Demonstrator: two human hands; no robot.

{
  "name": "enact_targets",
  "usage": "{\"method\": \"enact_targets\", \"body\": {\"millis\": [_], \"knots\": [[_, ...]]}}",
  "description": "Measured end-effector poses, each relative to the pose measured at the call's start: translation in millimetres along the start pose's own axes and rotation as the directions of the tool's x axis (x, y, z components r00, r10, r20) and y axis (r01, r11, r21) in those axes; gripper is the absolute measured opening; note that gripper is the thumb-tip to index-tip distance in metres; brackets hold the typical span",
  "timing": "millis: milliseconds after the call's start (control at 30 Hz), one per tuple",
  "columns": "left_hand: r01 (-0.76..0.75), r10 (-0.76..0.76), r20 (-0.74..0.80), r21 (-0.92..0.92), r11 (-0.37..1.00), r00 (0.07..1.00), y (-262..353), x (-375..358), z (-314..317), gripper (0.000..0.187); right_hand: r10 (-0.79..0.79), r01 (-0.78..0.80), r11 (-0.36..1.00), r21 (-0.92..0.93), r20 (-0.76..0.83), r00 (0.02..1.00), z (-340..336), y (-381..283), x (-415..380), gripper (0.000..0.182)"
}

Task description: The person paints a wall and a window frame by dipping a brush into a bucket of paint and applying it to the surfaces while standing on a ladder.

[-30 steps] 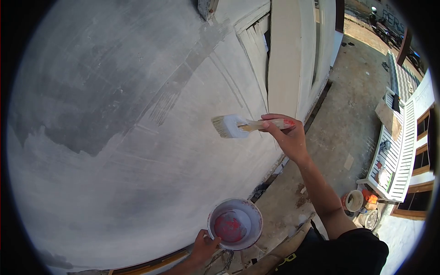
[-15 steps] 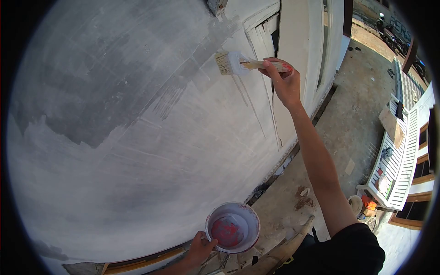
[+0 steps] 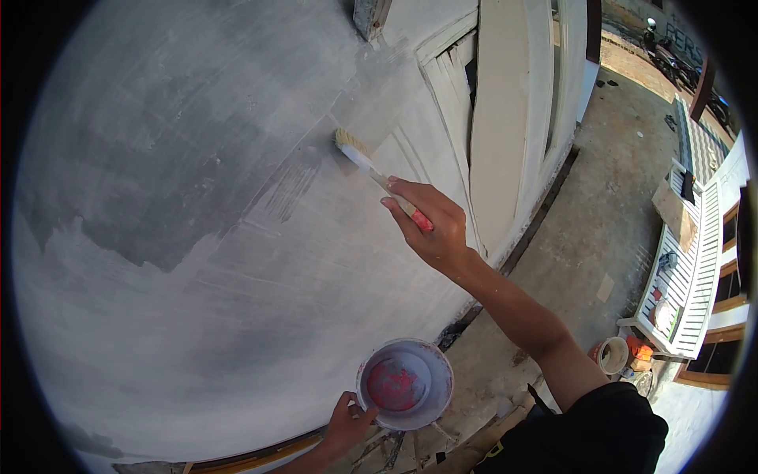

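My right hand is closed around the handle of a wide paintbrush. The pale bristles meet the wall where grey, darker plaster borders whiter coating, and the handle's end is red. Lower down, my left hand grips the rim of a white paint bucket, tilted so that its inside shows. Red stains and some pale paint mark the bottom of the bucket. Thin drip lines run down the whitened part of the wall near the brush.
A cream door frame with a broken lower panel stands right of the painted wall. Across the concrete floor are a white slatted bench and another bucket. Motorcycles are parked far off at upper right.
My right hand has moved down and left with the paintbrush, turning it so the bristles point up-left against the wall. My left hand still holds the bucket, which has shifted slightly.
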State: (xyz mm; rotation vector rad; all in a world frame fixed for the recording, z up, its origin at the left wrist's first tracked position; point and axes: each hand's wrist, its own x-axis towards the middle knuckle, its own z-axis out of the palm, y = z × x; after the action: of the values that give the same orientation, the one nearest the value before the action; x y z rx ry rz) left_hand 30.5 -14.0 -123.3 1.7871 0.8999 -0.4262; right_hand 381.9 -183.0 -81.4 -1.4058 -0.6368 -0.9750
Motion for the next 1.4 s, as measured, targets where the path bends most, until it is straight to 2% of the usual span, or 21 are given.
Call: {"method": "enact_targets", "body": {"millis": [67, 100, 167, 200, 233, 367, 400, 433, 567, 667, 733, 800, 867, 967, 1067, 1133, 1167, 1267, 1300, 1333, 1400], "knots": [[0.014, -0.014, 0.003, -0.019, 1.0, 1.0, 7.6, -3.3, 0.2, 0.031, 0.061, -0.085, 0.982, 0.171, 0.143, 0.988, -3.5, -16.3, -19.4, 0.021], [0.027, -0.027, 0.008, 0.02, 0.999, 1.0, 9.3, -3.9, -1.0, 0.031, 0.192, -0.259, 0.928, 0.268, 0.252, 0.949, -7.8, -21.3, -24.0, 0.02], [0.059, -0.061, 0.016, 0.098, 0.993, 0.998, 10.3, -5.9, -4.9, 0.031, 0.216, -0.305, 0.907, 0.289, 0.303, 0.928, -8.0, -9.7, -30.7, 0.02], [0.055, -0.057, 0.02, 0.077, 0.995, 0.998, 10.7, -6.7, -4.7, 0.031, 0.225, -0.328, 0.896, 0.3, 0.332, 0.916, -9.1, -2.5, -31.7, 0.02], [0.052, -0.053, 0.021, 0.055, 0.997, 0.998, 11.0, -7.7, -4.6, 0.031, 0.285, -0.384, 0.875, 0.294, 0.328, 0.901, -13.1, 6.5, -28.1, 0.019], [0.035, -0.035, 0.028, -0.017, 0.999, 0.999, 5.3, -6.6, -5.9, 0.031, 0.513, -0.532, 0.806, 0.261, 0.142, 0.847, -31.0, 64.6, -11.9, 0.021], [0.043, -0.043, 0.026, -0.003, 0.999, 0.999, 5.1, -6.8, -6.0, 0.03, 0.465, -0.457, 0.863, 0.213, 0.014, 0.885, -34.0, 78.8, -4.9, 0.022], [0.049, -0.05, 0.027, 0.011, 0.999, 0.998, 6.1, -6.2, -6.1, 0.03, 0.467, -0.44, 0.866, 0.238, -0.067, 0.882, -38.7, 89.1, 2.6, 0.022], [0.049, -0.05, 0.041, 0.031, 0.998, 0.998, 12.5, -5.8, -3.8, 0.03, 0.514, -0.55, 0.83, -0.095, -0.256, 0.819, -48.2, 100.5, 27.0, 0.02], [0.006, -0.011, 0.04, 0.137, 0.991, 0.999, 2.0, -0.9, -7.7, 0.03, 0.175, -0.22, 0.961, -0.168, -0.246, 0.953, -23.5, 88.4, 12.7, 0.021], [0.014, -0.02, 0.038, 0.147, 0.989, 0.999, 2.2, -1.9, -8.1, 0.03, 0.107, -0.126, 0.986, -0.112, -0.161, 0.981, -6.5, 58.1, -9.8, 0.023], [0.031, -0.036, 0.032, 0.129, 0.991, 0.999, 6.2, -3.5, -7.6, 0.03, 0.125, -0.125, 0.992, -0.015, 0.005, 0.992, 1.5, 19.7, -40.1, 0.026], [0.063, -0.065, 0.022, 0.081, 0.995, 0.998, 14.3, -7.1, -5.2, 0.03, 0.038, -0.046, 0.994, 0.1, 0.081, 0.996, 5.5, -8.7, -62.1, 0.024], [0.108, -0.11, 0.011, 0.079, 0.991, 0.994, 22.6, -11.2, -3.8, 0.03, 0.244, -0.389, 0.86, 0.331, 0.402, 0.882, -0.6, -23.8, -78.0, 0.024], [0.039, -0.04, 0.032, 0.04, 0.998, 0.999, 8.2, -6.6, -7.2, 0.029, 0.335, -0.485, 0.828, 0.28, 0.446, 0.83, -3.1, 1.0, -70.8, 0.024], [0.005, -0.006, 0.034, 0.029, 1.0, 0.999, 4.7, -5.2, -7.9, 0.03, 0.389, -0.481, 0.846, 0.229, 0.352, 0.851, -14.0, 31.3, -57.0, 0.023], [-0.009, 0.008, 0.036, 0.023, 1.0, 0.999, 2.7, -5.5, -7.7, 0.031, 0.467, -0.56, 0.793, 0.24, 0.351, 0.812, -22.5, 45.8, -47.0, 0.023], [0.004, -0.006, 0.044, 0.05, 0.999, 0.999, -2.7, -3.1, -9.9, 0.03, 0.588, -0.605, 0.785, 0.136, 0.147, 0.795, -45.4, 94.1, -26.6, 0.025], [0.008, -0.01, 0.042, 0.05, 0.999, 0.999, -2.1, -3.2, -9.9, 0.031, 0.602, -0.607, 0.789, 0.094, 0.071, 0.795, -51.6, 114.1, -25.5, 0.025], [0.012, -0.014, 0.04, 0.052, 0.999, 0.999, -1.0, -3.7, -10.1, 0.031, 0.545, -0.534, 0.834, 0.138, -0.052, 0.837, -53.8, 120.1, -17.6, 0.025], [0.022, -0.024, 0.032, 0.069, 0.997, 0.999, 2.9, -4.4, -9.3, 0.031, 0.496, -0.486, 0.868, 0.1, -0.187, 0.848, -59.6, 125.8, -10.8, 0.025]]}}
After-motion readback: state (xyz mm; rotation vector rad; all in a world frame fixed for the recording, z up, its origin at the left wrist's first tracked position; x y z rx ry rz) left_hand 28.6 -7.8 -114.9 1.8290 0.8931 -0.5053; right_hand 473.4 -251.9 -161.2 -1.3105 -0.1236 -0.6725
